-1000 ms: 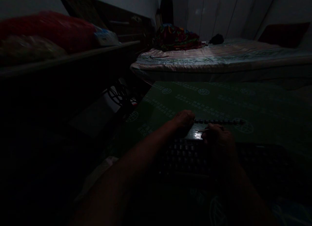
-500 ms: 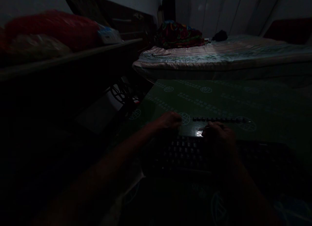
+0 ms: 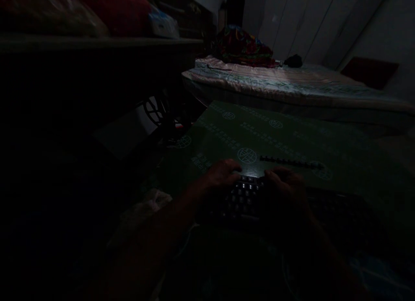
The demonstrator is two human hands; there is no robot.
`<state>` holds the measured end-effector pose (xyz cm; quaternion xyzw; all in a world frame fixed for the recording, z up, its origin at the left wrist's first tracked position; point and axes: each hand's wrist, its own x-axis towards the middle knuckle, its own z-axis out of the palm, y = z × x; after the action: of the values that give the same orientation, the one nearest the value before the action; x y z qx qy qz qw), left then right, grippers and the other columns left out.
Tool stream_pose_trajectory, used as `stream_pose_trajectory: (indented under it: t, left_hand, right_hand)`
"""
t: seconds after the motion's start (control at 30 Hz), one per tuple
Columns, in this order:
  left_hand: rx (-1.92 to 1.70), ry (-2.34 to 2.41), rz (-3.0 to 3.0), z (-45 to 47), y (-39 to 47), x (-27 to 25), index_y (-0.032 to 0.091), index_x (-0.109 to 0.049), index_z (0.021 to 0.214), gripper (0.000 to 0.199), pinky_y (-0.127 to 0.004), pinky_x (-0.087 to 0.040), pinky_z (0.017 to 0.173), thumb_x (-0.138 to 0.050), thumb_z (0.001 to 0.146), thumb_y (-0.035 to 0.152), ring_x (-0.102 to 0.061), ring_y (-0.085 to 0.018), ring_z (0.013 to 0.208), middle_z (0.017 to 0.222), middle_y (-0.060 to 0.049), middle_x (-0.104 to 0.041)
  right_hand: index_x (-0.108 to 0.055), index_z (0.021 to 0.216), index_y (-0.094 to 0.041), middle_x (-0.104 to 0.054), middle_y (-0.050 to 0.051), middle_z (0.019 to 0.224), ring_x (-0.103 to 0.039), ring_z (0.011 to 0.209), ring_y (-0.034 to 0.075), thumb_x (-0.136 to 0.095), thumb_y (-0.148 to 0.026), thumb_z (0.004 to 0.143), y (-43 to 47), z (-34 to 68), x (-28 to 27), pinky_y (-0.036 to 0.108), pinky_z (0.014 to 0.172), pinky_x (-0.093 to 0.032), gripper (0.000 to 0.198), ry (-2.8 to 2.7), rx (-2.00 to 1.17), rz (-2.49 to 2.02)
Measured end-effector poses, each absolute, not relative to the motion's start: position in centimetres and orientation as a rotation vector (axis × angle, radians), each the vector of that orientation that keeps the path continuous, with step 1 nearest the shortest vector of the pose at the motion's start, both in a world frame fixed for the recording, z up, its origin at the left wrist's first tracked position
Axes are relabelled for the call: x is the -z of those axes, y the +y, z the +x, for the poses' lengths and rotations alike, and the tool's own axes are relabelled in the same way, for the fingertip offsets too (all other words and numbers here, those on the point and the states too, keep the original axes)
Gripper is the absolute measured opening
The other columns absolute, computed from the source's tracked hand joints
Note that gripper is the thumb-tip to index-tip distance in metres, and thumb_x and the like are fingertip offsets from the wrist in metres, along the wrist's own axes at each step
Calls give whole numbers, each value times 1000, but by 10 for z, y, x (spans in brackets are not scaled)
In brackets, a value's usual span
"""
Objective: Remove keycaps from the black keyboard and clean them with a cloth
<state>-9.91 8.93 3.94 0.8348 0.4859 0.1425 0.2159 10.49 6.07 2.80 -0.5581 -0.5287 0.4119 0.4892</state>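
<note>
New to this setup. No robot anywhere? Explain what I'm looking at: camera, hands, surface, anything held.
No robot here: these are a person's two bare hands. Every picture comes from one camera worn on that person's head, looking forward and down, so the forearms enter from the bottom.

The room is dark. On a green printed surface lies a black keyboard, with a row of small dark pieces beyond it. The left hand is at the keyboard's far left corner; the right hand is over its middle part, fingers near the far edge. Whether either grip holds anything is too dark to tell.

Behind the surface is a bed with a bundle of patterned cloth on it.
</note>
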Motion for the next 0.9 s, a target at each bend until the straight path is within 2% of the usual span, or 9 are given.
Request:
stream_pose_trajectory:
  t: [0.27,0.63,0.8,0.9]
  left_hand:
    - [-324,1310,2344,-86,86,-37,12,-65,101,27,-24,-44,80,-52,79,20,-60,-18,93,99,-9,-66]
    - [-255,1333,2424,-82,86,-34,17,-65,92,21,-25,-45,73,-51,77,20,-61,-19,86,93,-6,-66]
    - [-283,1284,2412,-82,84,-36,21,-64,100,29,-25,-46,75,-49,76,17,-61,-18,88,96,-4,-67]
    - [-234,1297,2414,-82,83,-40,20,-64,99,27,-25,-46,75,-49,77,19,-61,-19,89,98,-5,-67]
  right_hand:
    - [-61,58,-19,-55,-2,49,-46,45,11,-65,-42,68,59,89,-33,21,41,-33,26,-1501,-881,-1382]
    - [-61,56,-20,-59,0,51,-52,46,14,-60,-44,68,69,83,-34,23,46,-34,27,-1771,-670,-1406]
    - [-63,63,-19,-61,3,55,-55,52,16,-54,-40,72,76,79,-34,24,47,-31,25,-1994,-423,-1493]
    - [-63,68,-17,-63,6,60,-57,56,17,-49,-36,76,78,75,-38,24,49,-31,25,-2183,-253,-1577]
